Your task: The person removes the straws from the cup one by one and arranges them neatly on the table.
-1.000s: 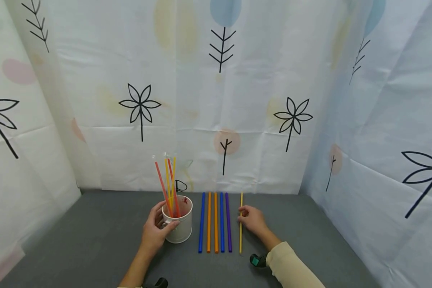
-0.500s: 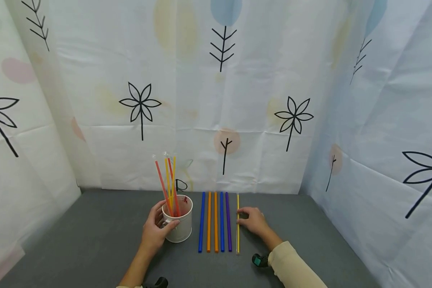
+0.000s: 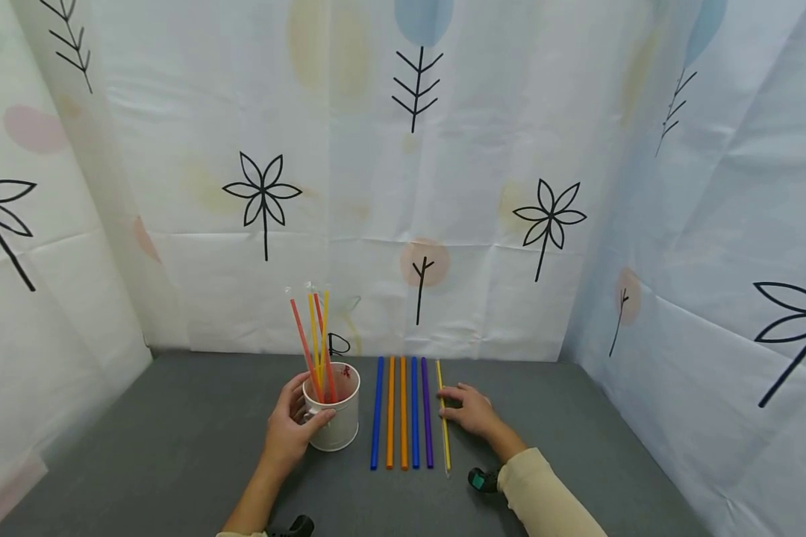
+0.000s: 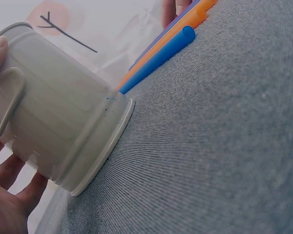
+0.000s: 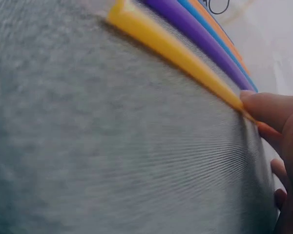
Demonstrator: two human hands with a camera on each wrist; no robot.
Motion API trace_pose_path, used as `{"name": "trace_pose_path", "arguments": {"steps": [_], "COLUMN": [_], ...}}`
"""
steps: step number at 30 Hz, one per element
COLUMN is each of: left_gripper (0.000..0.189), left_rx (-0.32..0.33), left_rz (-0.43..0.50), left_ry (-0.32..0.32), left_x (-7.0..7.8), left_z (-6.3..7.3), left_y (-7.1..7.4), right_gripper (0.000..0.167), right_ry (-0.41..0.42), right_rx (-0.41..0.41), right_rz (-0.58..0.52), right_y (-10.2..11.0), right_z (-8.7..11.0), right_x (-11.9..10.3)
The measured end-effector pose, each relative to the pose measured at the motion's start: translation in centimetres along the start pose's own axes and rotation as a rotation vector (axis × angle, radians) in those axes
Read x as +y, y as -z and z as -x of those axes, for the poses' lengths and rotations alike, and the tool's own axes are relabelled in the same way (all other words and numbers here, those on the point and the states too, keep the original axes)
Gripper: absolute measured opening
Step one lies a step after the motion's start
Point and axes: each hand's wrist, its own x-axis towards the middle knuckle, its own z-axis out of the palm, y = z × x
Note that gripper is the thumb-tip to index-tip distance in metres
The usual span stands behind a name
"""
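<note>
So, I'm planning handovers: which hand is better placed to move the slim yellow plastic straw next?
Probably the right hand: it pinches the yellow straw. The left hand holds the white cylindrical mug, beyond the row of blue, orange and purple straws.

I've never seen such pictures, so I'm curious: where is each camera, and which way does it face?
Head: worn on the head, facing forward and down at the table; left hand and right hand show.
Left wrist: worn there, facing the mug; parts of both hands show.
Right wrist: worn there, facing the pinched yellow straw; part of the right hand shows.
Both wrist views share the purple straw.
</note>
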Motion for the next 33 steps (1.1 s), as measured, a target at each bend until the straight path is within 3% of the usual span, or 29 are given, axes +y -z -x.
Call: {"name": "trace_pose_path", "arguments": {"steps": [8,19,25,29,33], "left_gripper": [0.076,0.077,0.076,0.076,0.076], "left_rx": [0.019,0.005,-0.005,-0.013,-0.016], "left_rz": [0.044,0.005,0.008,0.003,-0.006], "left_ry": [-0.036,-0.010,0.008,-0.015,-0.015], "left_x": [0.0,0.0,1.8,3.0,2.0], "left_z": [0.0,0.0,0.3,0.6,0.5], "left_y": [-0.1,0.0,0.1,0.2,0.1], "right_gripper": [0.044,0.040,0.042,0.042,0.042], "right_ry": [0.000,0.048,0.059,0.044,0.038], "right_rx": [-0.010,-0.105,-0.115,-0.119,-0.120], "right_rz": [-0.007,-0.042,-0.012,-0.017,-0.020], "right_y": [-0.3,0.5,0.4,0.4,0.3], "right_z": [0.1,0.4,0.4,0.5,0.5], "right_x": [0.0,0.1,0.2,0.0,-0.1]}}
